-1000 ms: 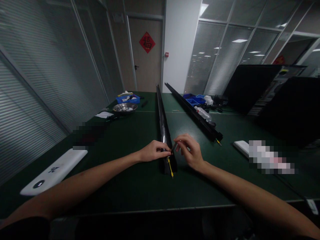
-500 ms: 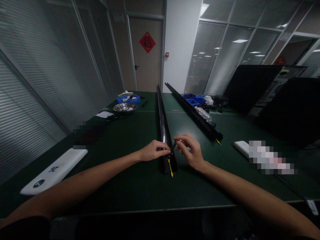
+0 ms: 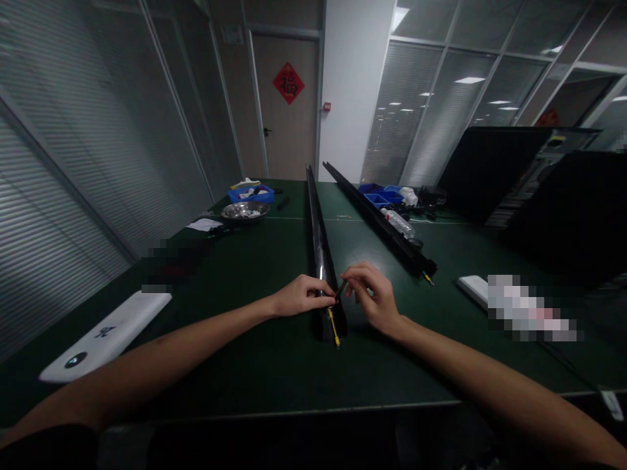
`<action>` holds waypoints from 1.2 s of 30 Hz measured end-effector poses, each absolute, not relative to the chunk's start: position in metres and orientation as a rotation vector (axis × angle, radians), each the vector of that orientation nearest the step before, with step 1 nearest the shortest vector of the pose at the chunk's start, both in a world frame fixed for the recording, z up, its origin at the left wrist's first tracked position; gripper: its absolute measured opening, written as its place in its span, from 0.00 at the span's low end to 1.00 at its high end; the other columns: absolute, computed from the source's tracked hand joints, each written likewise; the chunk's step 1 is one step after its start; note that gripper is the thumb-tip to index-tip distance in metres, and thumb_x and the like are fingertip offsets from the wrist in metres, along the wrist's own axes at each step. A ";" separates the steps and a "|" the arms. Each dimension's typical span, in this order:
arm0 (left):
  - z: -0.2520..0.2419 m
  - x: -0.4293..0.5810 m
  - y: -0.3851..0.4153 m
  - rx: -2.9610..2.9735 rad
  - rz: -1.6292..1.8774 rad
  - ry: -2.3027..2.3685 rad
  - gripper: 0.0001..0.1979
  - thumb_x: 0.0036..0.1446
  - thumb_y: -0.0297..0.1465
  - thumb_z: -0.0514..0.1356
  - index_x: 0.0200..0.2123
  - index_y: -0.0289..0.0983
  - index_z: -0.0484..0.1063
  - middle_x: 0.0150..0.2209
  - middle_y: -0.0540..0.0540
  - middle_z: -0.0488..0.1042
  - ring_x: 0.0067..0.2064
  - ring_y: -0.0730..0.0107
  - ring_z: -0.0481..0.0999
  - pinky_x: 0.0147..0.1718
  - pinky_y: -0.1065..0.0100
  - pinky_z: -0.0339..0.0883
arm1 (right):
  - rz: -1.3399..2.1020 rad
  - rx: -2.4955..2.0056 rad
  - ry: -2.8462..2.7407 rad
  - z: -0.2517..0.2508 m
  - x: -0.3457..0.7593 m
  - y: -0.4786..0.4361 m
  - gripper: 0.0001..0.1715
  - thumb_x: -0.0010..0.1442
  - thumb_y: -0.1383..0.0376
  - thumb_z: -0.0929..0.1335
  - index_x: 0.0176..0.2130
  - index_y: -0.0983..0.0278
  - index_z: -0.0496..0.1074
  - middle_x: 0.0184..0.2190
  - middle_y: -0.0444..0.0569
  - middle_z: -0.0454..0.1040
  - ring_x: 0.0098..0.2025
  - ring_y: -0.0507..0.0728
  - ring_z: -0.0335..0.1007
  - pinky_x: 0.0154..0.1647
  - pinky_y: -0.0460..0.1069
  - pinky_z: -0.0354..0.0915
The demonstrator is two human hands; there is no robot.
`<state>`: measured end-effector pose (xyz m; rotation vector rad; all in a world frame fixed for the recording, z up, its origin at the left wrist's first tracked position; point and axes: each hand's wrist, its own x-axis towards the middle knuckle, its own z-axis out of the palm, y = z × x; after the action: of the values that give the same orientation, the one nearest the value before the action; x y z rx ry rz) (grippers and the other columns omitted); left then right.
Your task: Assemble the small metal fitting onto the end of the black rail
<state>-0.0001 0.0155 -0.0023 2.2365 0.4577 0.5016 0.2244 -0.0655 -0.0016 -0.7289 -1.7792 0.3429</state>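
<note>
A long black channel-shaped rail (image 3: 319, 245) lies lengthwise on the green table, its near end between my hands. My left hand (image 3: 301, 296) reaches over it from the left, thumb and fingertips pressed together above the channel; what they pinch is hidden. From the right, my right hand (image 3: 375, 299) holds a thin dark strip (image 3: 341, 288) between thumb and fingers, tilted down toward the left fingertips. Just below the fingertips, a short yellow cable (image 3: 334, 328) with a small plug hangs out along the channel's near end.
A second black rail (image 3: 382, 225) slants away at right, with another yellow cable end (image 3: 428, 279). Beside it are a plastic bottle (image 3: 399, 223) and blue bins (image 3: 377, 200). At left stand a metal bowl (image 3: 245, 211), a blue basket (image 3: 264, 195) and a white device (image 3: 108, 336).
The dark strip in my right hand has shifted slightly, and the right fingers have curled a little more. My left hand stays almost where it was on the rail.
</note>
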 end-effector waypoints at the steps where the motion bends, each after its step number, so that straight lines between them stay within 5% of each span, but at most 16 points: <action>1: -0.002 0.000 0.016 2.237 0.499 0.453 0.14 0.68 0.38 0.64 0.44 0.32 0.82 0.37 0.45 0.79 0.32 0.71 0.73 0.31 0.72 0.60 | 0.345 -0.726 -1.778 -0.001 0.224 -0.065 0.10 0.75 0.68 0.63 0.48 0.61 0.74 0.42 0.50 0.71 0.30 0.51 0.73 0.29 0.48 0.72; 15: 0.000 0.001 0.013 2.191 0.523 0.445 0.14 0.70 0.36 0.61 0.45 0.31 0.81 0.38 0.43 0.80 0.37 0.66 0.77 0.37 0.70 0.67 | 0.327 -0.738 -1.781 0.001 0.224 -0.068 0.10 0.74 0.67 0.66 0.51 0.61 0.75 0.43 0.51 0.73 0.30 0.51 0.74 0.28 0.47 0.73; 36: -0.001 0.000 0.016 2.189 0.492 0.507 0.16 0.66 0.41 0.64 0.44 0.32 0.80 0.31 0.50 0.72 0.25 0.77 0.61 0.25 0.74 0.53 | 0.358 -0.708 -1.787 -0.003 0.224 -0.067 0.09 0.75 0.67 0.63 0.48 0.62 0.73 0.42 0.49 0.71 0.30 0.50 0.73 0.28 0.47 0.72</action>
<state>0.0003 0.0159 -0.0014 2.1893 0.5070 0.4925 0.2245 -0.0665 -0.0027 -0.7076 -1.7873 0.3576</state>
